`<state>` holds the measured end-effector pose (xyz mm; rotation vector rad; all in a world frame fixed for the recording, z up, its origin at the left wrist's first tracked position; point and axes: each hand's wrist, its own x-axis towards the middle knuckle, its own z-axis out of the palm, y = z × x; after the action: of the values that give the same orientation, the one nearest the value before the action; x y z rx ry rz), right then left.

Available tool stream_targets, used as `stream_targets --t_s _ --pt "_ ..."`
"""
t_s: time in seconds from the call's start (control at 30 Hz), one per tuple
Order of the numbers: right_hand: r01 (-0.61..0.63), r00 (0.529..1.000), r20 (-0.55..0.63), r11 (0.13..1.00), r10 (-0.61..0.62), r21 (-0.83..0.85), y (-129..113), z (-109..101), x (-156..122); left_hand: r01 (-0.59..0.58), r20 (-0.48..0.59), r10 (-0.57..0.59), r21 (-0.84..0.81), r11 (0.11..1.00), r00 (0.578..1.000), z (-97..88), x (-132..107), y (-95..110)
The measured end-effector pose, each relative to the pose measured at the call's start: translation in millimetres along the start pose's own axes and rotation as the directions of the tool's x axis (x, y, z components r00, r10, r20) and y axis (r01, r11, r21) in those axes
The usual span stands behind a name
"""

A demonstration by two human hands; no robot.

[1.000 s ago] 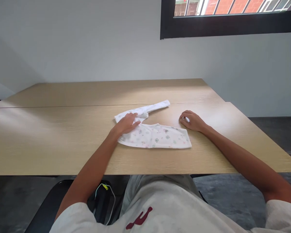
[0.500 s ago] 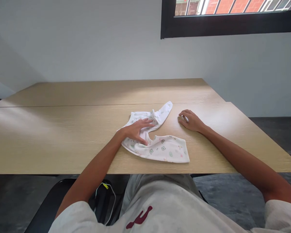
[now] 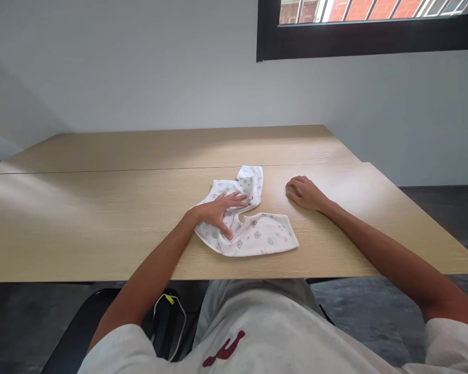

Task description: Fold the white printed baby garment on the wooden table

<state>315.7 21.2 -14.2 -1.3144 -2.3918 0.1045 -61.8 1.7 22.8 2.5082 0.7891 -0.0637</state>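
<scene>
A small white baby garment (image 3: 265, 235) with little printed pictures lies across the front part of the table. Its two extending parts have a curved notch between them, and the far part (image 3: 251, 179) stands up a little, folded over at its tip. My left hand (image 3: 223, 212) presses flat on the garment's left side with its fingers and thumb spread, hiding some of the cloth. To the right, apart from the garment, my right hand (image 3: 303, 193) rests on the tabletop. Its fingers are curled in loosely and nothing shows in them.
The wooden table (image 3: 101, 223) has a seam running across it, and its front edge is close to my body. A grey wall (image 3: 159, 67) and a dark-framed window (image 3: 335, 44) are behind it. A black chair (image 3: 81, 322) and a white cable (image 3: 184, 322) are below at left.
The garment's far part has shifted left and folded over at its tip, and the near part has drawn slightly left. My right hand has curled a little more; my left stays on the cloth.
</scene>
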Motion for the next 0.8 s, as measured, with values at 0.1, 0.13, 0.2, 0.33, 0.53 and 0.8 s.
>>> stream_targets --t_s 0.1,0.13,0.2,0.33,0.53,0.8 --pt "0.009 1.000 -0.003 1.000 -0.009 -0.001 -0.5 0.2 -0.1 0.200 -0.037 -0.198 0.048 0.979 0.979 0.4 -0.9 -3.9" --pt "0.011 1.000 -0.004 1.000 -0.011 -0.002 -1.0 0.2 -0.1 0.327 -0.071 -0.322 0.067 0.943 0.944 -0.1 -3.2 -7.5" --pt "0.013 1.000 -0.005 1.000 -0.013 -0.004 -1.9 -0.1 0.1 0.549 -0.123 -0.538 0.083 0.832 0.834 -1.8 -9.1 -15.5" --pt "0.021 1.000 -0.003 1.000 -0.021 0.001 -2.7 -0.3 0.6 0.618 -0.107 -0.609 0.118 0.777 0.786 -3.7 -15.6 -23.1" --pt "0.079 0.996 -0.041 0.995 -0.077 0.057 -9.0 -1.4 -0.6 0.250 -0.040 -0.247 0.133 0.959 0.968 3.9 -0.5 1.4" --pt "0.200 0.968 0.147 0.979 -0.202 0.031 -31.4 -2.2 -0.9 -0.120 -0.020 0.121 0.044 0.992 0.992 19.5 17.6 34.8"
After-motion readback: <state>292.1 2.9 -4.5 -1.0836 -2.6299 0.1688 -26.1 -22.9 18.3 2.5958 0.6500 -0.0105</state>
